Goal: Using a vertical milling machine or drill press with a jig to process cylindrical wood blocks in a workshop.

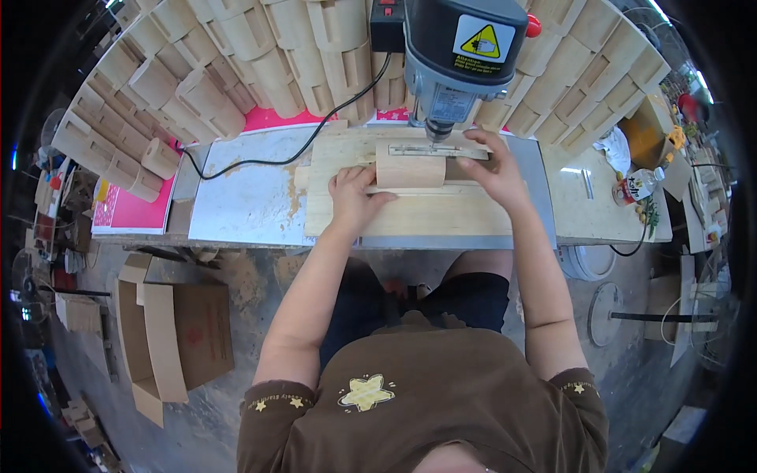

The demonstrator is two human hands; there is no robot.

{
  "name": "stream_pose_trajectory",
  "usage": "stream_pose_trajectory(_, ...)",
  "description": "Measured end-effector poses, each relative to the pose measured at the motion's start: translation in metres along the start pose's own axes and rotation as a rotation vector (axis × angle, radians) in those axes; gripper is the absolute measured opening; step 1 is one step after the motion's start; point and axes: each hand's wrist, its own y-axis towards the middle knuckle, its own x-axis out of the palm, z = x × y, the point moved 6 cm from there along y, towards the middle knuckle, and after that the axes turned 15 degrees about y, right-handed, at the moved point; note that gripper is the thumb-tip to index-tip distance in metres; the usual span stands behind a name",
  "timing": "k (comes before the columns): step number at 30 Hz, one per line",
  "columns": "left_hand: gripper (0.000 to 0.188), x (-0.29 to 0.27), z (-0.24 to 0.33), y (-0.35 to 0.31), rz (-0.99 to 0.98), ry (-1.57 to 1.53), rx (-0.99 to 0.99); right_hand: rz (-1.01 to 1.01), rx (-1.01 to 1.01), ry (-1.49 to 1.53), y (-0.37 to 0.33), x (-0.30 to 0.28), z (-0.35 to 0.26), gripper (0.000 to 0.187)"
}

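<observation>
A pale wooden half-round block lies on a wooden base board under a drill press. Along its top runs a narrow clear strip with markings. The drill chuck is just above that strip; whether its bit touches is too small to tell. My left hand grips the block's left end, fingers curled and thumb along the near side. At the right end, my right hand has its thumb and forefinger on either side of the strip's tip, holding it.
Wooden cylinders with cut slots are stacked behind and at both sides of the bench. A black cable crosses the left side. On the right stands a bottle. An open cardboard box sits on the floor at left.
</observation>
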Motion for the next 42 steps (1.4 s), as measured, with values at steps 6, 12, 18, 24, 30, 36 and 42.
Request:
stream_pose_trajectory(6, 0.044, -0.001, 0.005, -0.002, 0.009, 0.009, 0.029, 0.371, -0.481, 0.077, 0.085, -0.058, -0.116, 0.027)
stream_pose_trajectory(12, 0.041, 0.000, 0.008, 0.000, 0.037, 0.013, 0.026, 0.214, -0.332, -0.358, 0.143, -0.040, -0.147, 0.042)
stream_pose_trajectory(18, 0.039, -0.001, 0.003, -0.002, 0.052, 0.023, 0.024, 0.257, -0.174, -0.951, 0.070, -0.026, -0.171, 0.020)
stream_pose_trajectory(24, 0.048, 0.005, -0.001, -0.002, -0.006, 0.012, 0.009, 0.272, -0.211, -0.686, -0.002, -0.010, -0.148, 0.018)
stream_pose_trajectory(30, 0.048, 0.003, 0.002, -0.001, -0.004, 0.011, 0.004, 0.382, -0.397, -0.354, -0.021, -0.003, -0.100, 0.022)
stream_pose_trajectory(36, 0.049, 0.005, 0.002, 0.000, -0.005, -0.018, 0.010, 0.364, -0.494, -0.224, -0.023, 0.001, -0.050, 0.024)
stream_pose_trajectory(42, 0.047, 0.007, 0.000, -0.001, 0.004, -0.022, 0.001, 0.327, -0.586, -0.319, -0.022, -0.005, -0.074, 0.005)
